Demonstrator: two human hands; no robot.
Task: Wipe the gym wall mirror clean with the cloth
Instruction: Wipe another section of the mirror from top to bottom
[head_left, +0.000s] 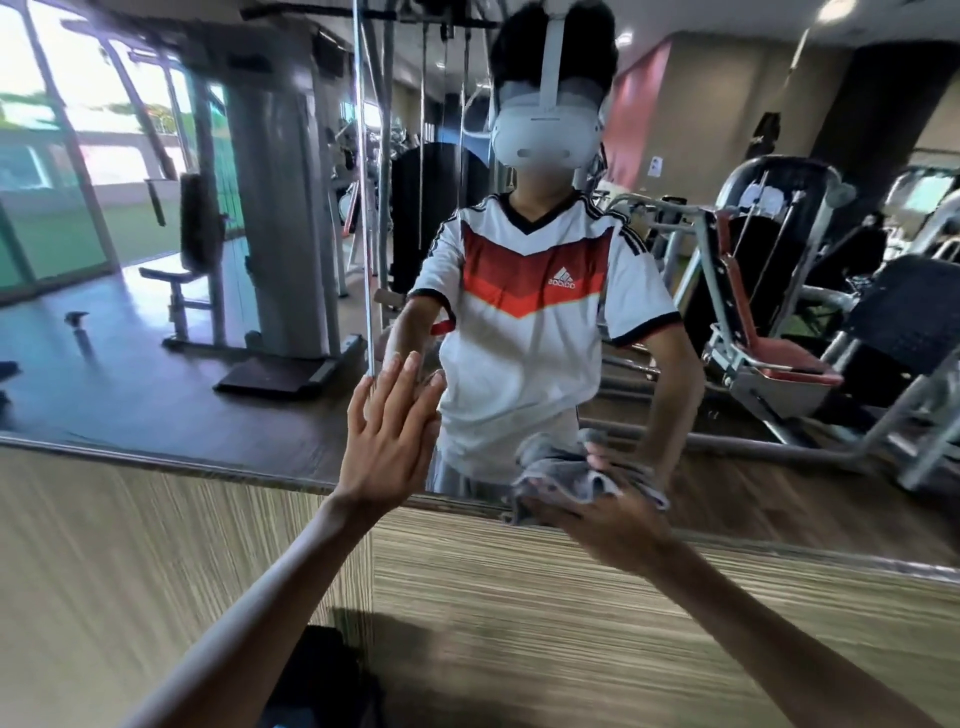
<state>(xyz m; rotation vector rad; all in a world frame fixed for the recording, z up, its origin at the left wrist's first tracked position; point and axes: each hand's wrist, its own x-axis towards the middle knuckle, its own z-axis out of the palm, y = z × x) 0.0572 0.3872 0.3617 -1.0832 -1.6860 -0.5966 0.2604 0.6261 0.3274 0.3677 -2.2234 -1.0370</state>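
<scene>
Your left hand (387, 441) lies flat against the mirror (208, 338), fingers (410, 374) straight and close together, holding nothing. It sits just right of the vertical seam (363, 208) between two mirror panels, a little above the mirror's lower edge. To the right, your right hand (608, 525) holds the grey cloth (566, 473) bunched against the glass, right at that lower edge. Its fingers are buried in the folds, so how tightly they curl is hard to tell. The cloth meets its own reflection there, and part of it hangs over the striped wood-grain wall panel (519, 597) below the mirror. The glass reflects you in a white jersey (535, 312) with red chevrons, and gym machines (769, 312) to either side.
</scene>
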